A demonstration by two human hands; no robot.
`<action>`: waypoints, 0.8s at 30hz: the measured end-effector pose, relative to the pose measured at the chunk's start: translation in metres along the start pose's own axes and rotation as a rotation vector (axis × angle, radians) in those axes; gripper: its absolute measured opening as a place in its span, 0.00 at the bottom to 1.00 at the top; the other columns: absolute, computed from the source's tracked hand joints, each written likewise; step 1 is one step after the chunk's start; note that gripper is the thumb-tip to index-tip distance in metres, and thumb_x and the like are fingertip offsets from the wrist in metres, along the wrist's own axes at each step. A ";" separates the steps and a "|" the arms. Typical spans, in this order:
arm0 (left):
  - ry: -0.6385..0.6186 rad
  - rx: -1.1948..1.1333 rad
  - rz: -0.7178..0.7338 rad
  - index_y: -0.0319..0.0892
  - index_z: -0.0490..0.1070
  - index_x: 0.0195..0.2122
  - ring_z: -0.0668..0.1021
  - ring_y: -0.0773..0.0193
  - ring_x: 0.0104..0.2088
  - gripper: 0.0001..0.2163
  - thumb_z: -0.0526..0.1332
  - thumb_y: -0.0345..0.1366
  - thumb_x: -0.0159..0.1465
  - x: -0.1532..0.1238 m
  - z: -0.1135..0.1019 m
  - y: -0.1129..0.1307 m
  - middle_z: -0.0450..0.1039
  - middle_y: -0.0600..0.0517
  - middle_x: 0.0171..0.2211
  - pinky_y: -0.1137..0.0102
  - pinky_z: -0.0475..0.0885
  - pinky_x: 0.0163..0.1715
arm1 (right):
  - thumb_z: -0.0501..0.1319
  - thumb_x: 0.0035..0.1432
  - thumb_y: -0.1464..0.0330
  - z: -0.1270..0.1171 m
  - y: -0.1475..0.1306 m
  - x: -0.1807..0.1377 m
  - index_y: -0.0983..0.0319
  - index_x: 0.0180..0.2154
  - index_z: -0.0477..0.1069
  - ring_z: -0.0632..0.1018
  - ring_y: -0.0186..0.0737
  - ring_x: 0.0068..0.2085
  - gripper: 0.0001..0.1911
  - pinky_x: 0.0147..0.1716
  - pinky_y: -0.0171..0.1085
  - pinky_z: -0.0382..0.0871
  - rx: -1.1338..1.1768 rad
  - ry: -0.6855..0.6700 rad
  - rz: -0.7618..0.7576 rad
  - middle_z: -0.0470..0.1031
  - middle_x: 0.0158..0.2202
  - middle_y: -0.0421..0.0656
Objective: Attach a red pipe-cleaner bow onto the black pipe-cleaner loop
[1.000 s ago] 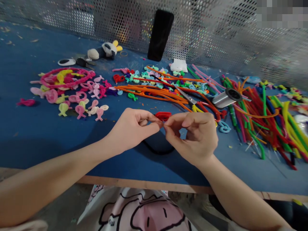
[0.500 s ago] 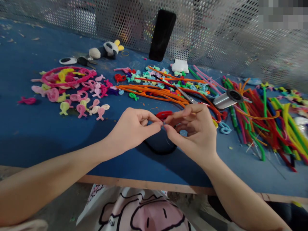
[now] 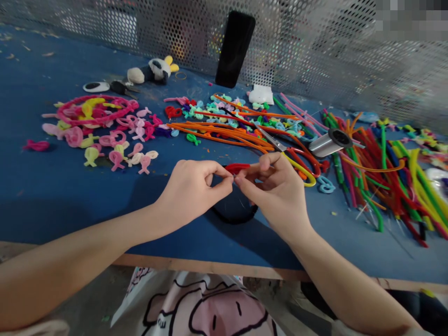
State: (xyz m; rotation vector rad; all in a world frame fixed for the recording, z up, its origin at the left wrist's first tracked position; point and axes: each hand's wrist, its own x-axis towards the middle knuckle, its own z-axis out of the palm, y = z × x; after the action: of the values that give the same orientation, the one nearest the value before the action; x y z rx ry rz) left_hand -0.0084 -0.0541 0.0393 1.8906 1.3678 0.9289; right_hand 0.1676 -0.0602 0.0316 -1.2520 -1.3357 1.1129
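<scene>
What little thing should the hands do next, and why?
Maybe the right hand should make a tiny, gentle twist while the left hand holds steady. Their fingertips are pinched close together beside the red piece, with the black loop just below in the picture, so a small turn looks easy. What they pinch is too small to tell.

No wording can be read for certain: a small, sideways black mark [image 3: 161, 322], possibly lettering, stands on the white cloth [image 3: 206, 305] with pink-and-black cartoon print in the foreground, too small to decipher.
</scene>
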 end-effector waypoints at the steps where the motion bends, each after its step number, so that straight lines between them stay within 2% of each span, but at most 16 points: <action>1: 0.012 0.006 0.001 0.40 0.80 0.28 0.57 0.73 0.16 0.07 0.63 0.35 0.60 0.000 0.000 0.000 0.51 0.62 0.13 0.72 0.52 0.21 | 0.73 0.49 0.67 0.001 0.001 0.000 0.56 0.33 0.57 0.74 0.31 0.26 0.23 0.18 0.30 0.63 0.014 0.011 0.002 0.76 0.31 0.37; 10: 0.028 -0.062 -0.044 0.40 0.79 0.30 0.58 0.73 0.17 0.06 0.64 0.36 0.60 -0.001 0.002 0.000 0.52 0.62 0.13 0.72 0.53 0.20 | 0.74 0.50 0.67 0.003 0.005 0.001 0.55 0.35 0.55 0.69 0.28 0.21 0.25 0.14 0.27 0.59 0.207 0.014 0.106 0.76 0.29 0.35; 24: 0.012 -0.151 -0.123 0.39 0.76 0.29 0.59 0.73 0.18 0.06 0.62 0.36 0.59 -0.002 0.005 0.001 0.54 0.62 0.14 0.73 0.54 0.20 | 0.75 0.47 0.65 0.005 0.008 0.001 0.55 0.34 0.55 0.68 0.27 0.20 0.27 0.13 0.27 0.56 0.260 0.029 0.154 0.76 0.29 0.35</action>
State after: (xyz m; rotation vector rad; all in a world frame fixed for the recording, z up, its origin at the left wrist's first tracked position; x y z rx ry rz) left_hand -0.0041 -0.0563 0.0375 1.6716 1.3645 0.9556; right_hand 0.1634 -0.0587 0.0232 -1.1867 -1.0474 1.3245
